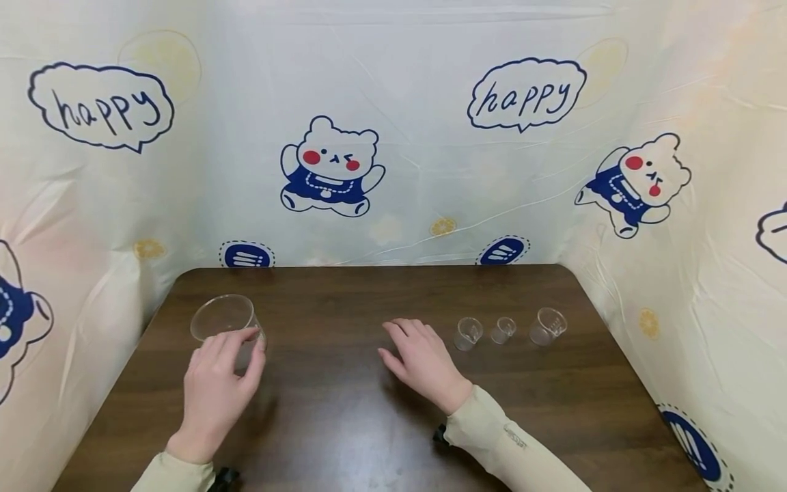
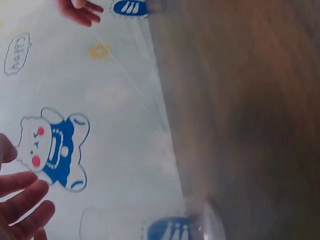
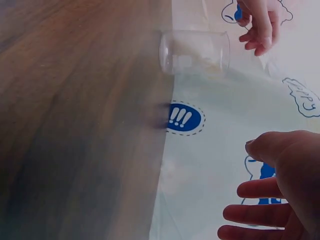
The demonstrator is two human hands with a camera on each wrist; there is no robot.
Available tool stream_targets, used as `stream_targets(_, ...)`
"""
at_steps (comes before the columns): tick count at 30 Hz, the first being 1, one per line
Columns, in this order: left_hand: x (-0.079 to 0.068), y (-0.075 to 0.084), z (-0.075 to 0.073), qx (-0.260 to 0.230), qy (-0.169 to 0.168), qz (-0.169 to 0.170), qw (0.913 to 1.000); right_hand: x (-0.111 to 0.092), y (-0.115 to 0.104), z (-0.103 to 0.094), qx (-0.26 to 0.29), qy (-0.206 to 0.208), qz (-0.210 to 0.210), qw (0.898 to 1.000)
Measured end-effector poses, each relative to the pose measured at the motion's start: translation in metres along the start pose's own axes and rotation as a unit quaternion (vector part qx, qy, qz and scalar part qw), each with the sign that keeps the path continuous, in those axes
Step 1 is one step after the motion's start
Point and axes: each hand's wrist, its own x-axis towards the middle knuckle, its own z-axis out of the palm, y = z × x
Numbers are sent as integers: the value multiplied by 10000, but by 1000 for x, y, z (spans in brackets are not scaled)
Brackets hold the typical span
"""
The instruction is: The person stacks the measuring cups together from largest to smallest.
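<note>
At the left of the head view I've got a big clear beaker [image 1: 223,317], and from my end I'd guess it's light, stiff, kinda slick and maybe breakable, so I'd grab the wall just under the rim. The left hand [image 1: 218,386] hovers near it, thumb and fingers loosely curved well apart, gripping nothing; the right hand [image 1: 425,359] is mid-frame, relaxed and empty too, beside the nearest small measuring cup [image 1: 468,334].
</note>
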Motion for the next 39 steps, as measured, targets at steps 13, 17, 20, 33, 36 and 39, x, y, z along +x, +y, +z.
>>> stream_targets(13, 6, -32, -25, -107, 186, -822, 9964, 32, -21, 4, -207, -127, -317, 9992)
stream_targets(17, 5, -43, -32, -243, 142, -1067, 9939, 43, -30, 4, -216, -180, -354, 9990)
stream_targets(20, 3, -53, -39, -407, 37, -1264, 9911, 52, -36, 5, -189, -284, -374, 9987)
stream_targets(33, -8, -106, -51, -729, -844, -1886, 9757, 86, -54, 23, -341, -451, -515, 9971)
stream_targets(36, -10, -115, -50, -759, -1157, -1809, 9737, 94, -57, 29, -378, -546, -487, 9966)
stream_targets(39, -11, -121, -47, -895, -1347, -1792, 9704, 102, -62, 32, -262, -753, -441, 9958)
